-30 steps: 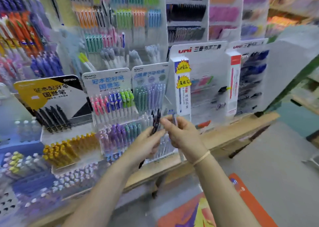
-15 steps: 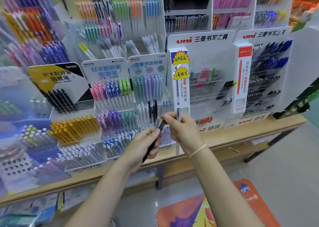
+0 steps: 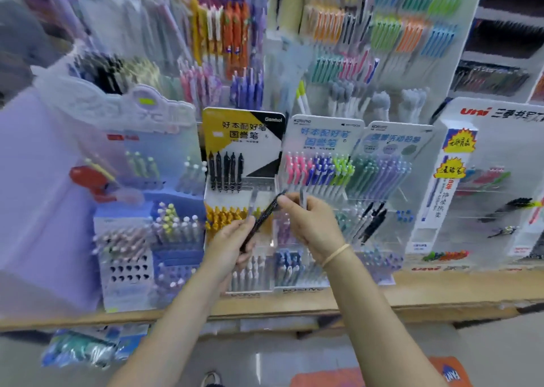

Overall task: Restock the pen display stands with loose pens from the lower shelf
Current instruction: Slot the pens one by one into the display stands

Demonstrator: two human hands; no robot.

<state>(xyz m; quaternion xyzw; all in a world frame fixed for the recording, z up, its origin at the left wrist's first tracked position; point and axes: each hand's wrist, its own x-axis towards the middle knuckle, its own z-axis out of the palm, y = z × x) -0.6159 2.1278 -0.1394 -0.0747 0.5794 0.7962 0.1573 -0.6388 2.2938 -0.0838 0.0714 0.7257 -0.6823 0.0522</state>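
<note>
Nearest the camera, the person's left hand (image 3: 232,242) is curled around the lower end of a slim dark pen (image 3: 262,220), maybe more than one, hard to tell with the blur. The pen's long axis runs on a diagonal, low-left in the left palm up to the right, where the right hand (image 3: 312,224) pinches its upper tip between thumb and fingers, so both hands are on it at once. Something pale and thin also sticks up out of the right hand; too blurry to name. Just beyond the hands sits the yellow-and-black pen display stand (image 3: 244,139) with its row of upright black pens (image 3: 226,171), above and slightly left of the held pen. So the right hand probably pulls the pen free and carries it up and left into that row. The left hand sits lower and nearer the wooden shelf edge (image 3: 412,298).
</note>
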